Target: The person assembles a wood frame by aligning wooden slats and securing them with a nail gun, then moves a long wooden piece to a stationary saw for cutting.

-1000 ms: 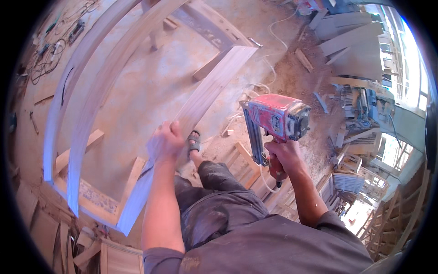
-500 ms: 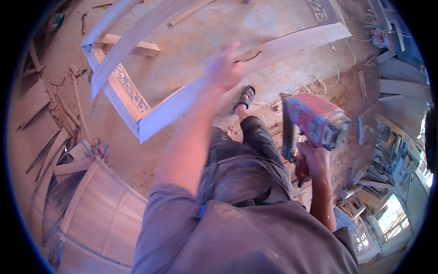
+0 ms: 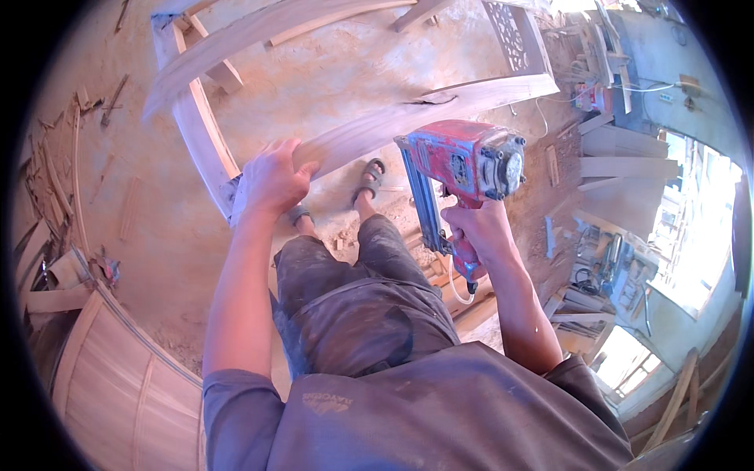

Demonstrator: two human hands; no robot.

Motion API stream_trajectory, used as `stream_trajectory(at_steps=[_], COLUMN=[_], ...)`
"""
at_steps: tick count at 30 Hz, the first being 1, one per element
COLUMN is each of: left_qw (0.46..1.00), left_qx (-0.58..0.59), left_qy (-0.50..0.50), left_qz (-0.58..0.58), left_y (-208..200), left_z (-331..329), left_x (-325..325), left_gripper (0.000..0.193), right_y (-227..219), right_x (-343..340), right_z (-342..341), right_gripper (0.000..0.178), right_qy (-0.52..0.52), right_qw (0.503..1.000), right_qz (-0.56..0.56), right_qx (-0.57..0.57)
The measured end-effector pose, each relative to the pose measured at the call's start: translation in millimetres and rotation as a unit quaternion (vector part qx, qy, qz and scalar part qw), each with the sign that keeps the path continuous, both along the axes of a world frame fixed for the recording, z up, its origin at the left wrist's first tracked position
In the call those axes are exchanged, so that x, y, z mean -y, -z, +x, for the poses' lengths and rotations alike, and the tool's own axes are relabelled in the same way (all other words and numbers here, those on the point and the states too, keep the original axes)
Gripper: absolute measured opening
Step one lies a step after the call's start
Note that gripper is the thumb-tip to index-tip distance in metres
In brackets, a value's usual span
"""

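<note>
A worn red nail gun (image 3: 452, 161) with a dark magazine and a pale air hose is held upright in my right hand (image 3: 479, 228), fingers wrapped round its grip. My left hand (image 3: 273, 179) is closed over the near rail of a wooden frame (image 3: 353, 137), close to its left corner. That long pale rail curves slightly and has a dark split along its far edge. Short end pieces join it to a far rail (image 3: 267, 27); the one at the right is a carved openwork panel (image 3: 514, 39). The nail gun is apart from the wood.
A panelled wooden piece (image 3: 118, 377) stands at lower left, with offcuts (image 3: 51, 180) scattered beyond it. At the right lie stacked boards (image 3: 628, 153) and a cluttered heap of tools (image 3: 605, 267). My sandalled feet (image 3: 369, 179) stand beside the frame's near rail.
My left hand has moved left along the near rail to its corner and closed on it. The nail gun has come left, nearer the rail, as the whole view shifted.
</note>
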State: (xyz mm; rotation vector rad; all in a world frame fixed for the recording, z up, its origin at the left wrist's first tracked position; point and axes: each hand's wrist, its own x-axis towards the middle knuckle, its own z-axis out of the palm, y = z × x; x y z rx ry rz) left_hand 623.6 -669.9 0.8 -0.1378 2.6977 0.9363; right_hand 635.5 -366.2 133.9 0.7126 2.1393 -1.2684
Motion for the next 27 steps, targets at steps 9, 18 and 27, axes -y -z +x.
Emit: stream_trajectory(at_steps=[9,18,27], left_qw=[0.988,0.989,0.989], left_qx=[-0.126,-0.103,-0.110], left_qy=[-0.033,-0.030,-0.025], left_qz=[-0.077,-0.100,-0.092], left_y=[45,45,42], left_z=[4,4,4], left_x=[-9,-11,-8], left_gripper=[0.024,0.026,0.026], right_y=[-3,-3,-24], right_x=[15,3,-3], right_z=[-11,-16,7], right_gripper=[0.032,0.019,0.021], right_qy=[-0.008,-0.039,0.021], right_qw=[0.999,0.991,0.994], right_qz=[0.019,0.079,0.070], right_qx=[0.029,0.103,0.083])
